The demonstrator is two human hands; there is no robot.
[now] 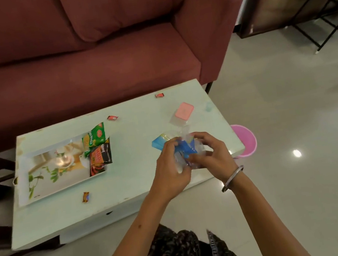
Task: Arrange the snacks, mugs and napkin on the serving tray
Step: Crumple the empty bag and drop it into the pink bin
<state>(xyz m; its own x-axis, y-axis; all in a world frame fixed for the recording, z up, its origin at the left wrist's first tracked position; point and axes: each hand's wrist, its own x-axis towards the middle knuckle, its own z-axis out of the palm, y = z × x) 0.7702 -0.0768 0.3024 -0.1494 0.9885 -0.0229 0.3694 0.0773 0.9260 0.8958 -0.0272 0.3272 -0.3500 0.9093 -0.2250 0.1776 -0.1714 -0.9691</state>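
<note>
Left hand: the left hand (171,167) is curled round a clear, crinkly plastic pack (186,153) with blue contents, above the table's near right part.
Right hand: the right hand (210,153) grips the same pack from the other side; a metal bangle (232,178) circles its wrist.
Table: a pale low table (129,191) carries everything.
Small sweet: a brown wrapped candy (85,196) lies just in front of the tray.
Tray: the serving tray (47,191), printed with leaves, sits on the table's left side.
Snacks: a red-and-black packet (100,158) and a green packet (94,137) lie at the tray's right end, overlapping its rim.
Container: a clear box with a pink lid (183,110) stands beyond the hands.
Far sweets: two red candies (112,117) (159,95) lie near the far edge.
Beyond: a maroon sofa (77,60).
</note>
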